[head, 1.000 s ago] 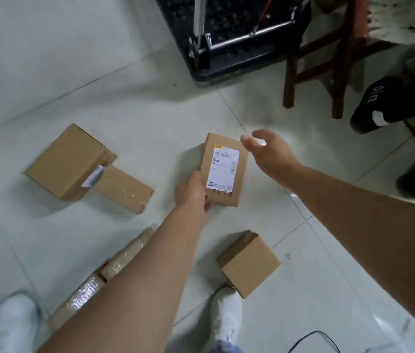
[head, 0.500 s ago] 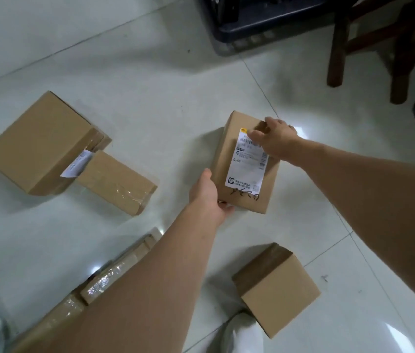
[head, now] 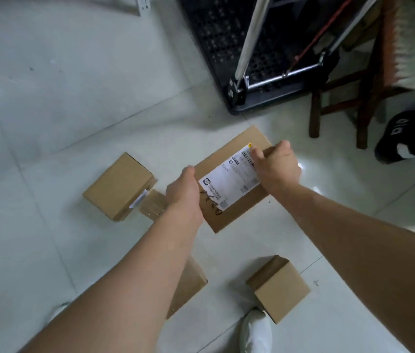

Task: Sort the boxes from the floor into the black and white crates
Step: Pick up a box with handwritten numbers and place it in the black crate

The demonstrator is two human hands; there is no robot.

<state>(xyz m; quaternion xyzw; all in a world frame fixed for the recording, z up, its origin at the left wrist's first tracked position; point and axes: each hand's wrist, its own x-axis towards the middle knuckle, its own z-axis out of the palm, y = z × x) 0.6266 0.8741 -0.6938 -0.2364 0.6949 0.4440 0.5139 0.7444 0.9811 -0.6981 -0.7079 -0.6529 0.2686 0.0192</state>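
I count five brown cardboard boxes. One is the labelled box (head: 229, 159), clasped between my two hands. My left hand (head: 183, 191) curls round its near end and my right hand (head: 276, 169) grips its far end, fingers over the white shipping label (head: 229, 183). It sits tilted over the middle of the floor (head: 74, 85); I cannot tell whether it is clear of the tiles.

The other four boxes lie on the floor. A plain box (head: 118, 187) is left of my left hand, with a small tape-wrapped box (head: 151, 205) touching it. A third box (head: 188, 286) is half hidden under my left forearm. A small cube-like box (head: 279, 289) sits just beside my one visible white shoe (head: 254, 329).

The floor is glossy pale tile with thin grout lines and a few scuffs. Towards its far right stands a black perforated plastic platform (head: 216, 42) with chrome bars. Beside that is a dark wooden stool (head: 314, 115), then someone's black shoe (head: 405, 135).
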